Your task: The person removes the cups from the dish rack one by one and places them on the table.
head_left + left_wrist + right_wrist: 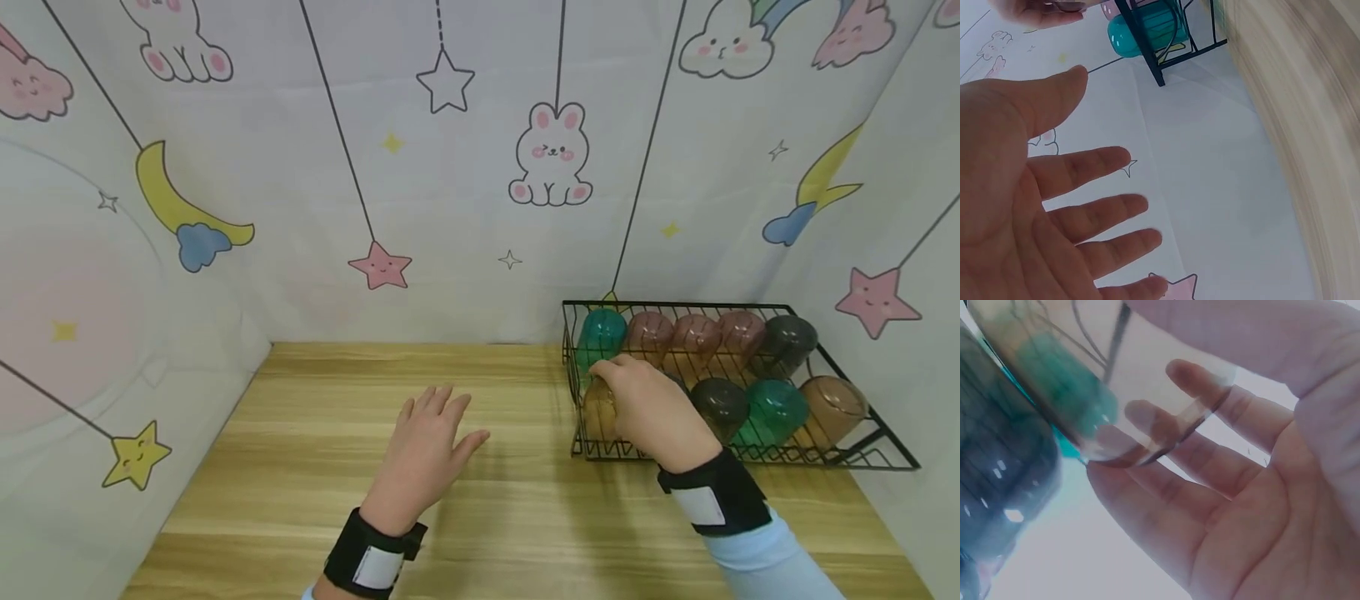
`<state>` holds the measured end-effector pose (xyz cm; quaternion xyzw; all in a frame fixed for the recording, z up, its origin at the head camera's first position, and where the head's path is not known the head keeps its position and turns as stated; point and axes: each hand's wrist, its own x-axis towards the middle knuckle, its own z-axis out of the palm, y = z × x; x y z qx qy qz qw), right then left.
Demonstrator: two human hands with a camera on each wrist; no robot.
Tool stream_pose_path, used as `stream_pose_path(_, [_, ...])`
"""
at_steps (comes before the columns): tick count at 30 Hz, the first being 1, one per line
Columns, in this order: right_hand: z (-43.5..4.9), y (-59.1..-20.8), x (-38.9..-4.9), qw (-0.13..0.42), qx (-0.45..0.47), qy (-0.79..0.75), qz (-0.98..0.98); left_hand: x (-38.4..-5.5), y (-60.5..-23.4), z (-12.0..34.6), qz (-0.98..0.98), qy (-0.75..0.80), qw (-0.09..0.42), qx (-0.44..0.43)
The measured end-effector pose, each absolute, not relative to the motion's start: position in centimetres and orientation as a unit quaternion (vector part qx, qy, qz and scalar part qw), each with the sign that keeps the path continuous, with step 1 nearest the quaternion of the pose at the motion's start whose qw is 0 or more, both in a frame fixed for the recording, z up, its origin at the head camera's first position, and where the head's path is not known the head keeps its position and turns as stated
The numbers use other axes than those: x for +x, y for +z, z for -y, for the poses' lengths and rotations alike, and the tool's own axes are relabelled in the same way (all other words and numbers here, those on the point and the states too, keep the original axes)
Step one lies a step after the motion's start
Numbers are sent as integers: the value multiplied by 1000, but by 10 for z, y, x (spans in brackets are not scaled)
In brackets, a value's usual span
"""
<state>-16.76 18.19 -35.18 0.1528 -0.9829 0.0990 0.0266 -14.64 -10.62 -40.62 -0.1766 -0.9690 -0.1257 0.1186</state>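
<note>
My right hand [656, 410] holds an amber glass cup [600, 412] at the front left corner of a black wire rack [678, 305]. In the right wrist view, my thumb lies on the near side of the amber cup [1154, 334] and my fingers curve around its far side, showing through the clear wall. A dark grey cup [1004, 469] stands close beside it there. Over the wooden table, left of the rack, my left hand [426, 450] hovers with fingers spread, holding nothing. In the left wrist view its palm [997, 187] faces the camera.
The rack's back row has a teal cup [602, 333], several pinkish cups [697, 333] and a dark grey cup [789, 342]. Its front row includes a green cup [772, 410] and a brown cup [834, 408]. A patterned cloth [450, 183] rises behind the wooden table [315, 467].
</note>
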Motion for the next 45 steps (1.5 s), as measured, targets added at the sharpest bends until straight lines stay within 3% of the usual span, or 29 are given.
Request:
stream_pose_path(11, [-204, -313, -153, 62, 93, 150, 982, -142, -409, 108, 967, -178, 123, -132])
stream_pose_path(24, [-181, -350, -151, 278, 62, 209, 936, -146, -402, 103, 964, -207, 130, -100])
stream_pose_path(28, [-170, -361, -150, 312, 21, 274, 909, -147, -402, 102, 962, -221, 135, -87])
stream_pose_path(36, [-158, -364, -146, 217, -65, 475, 851, -150, -401, 102, 955, -234, 165, -81])
stream_pose_path(45, [-153, -366, -150, 87, -40, 550, 830, -156, -396, 101, 947, -266, 160, -86])
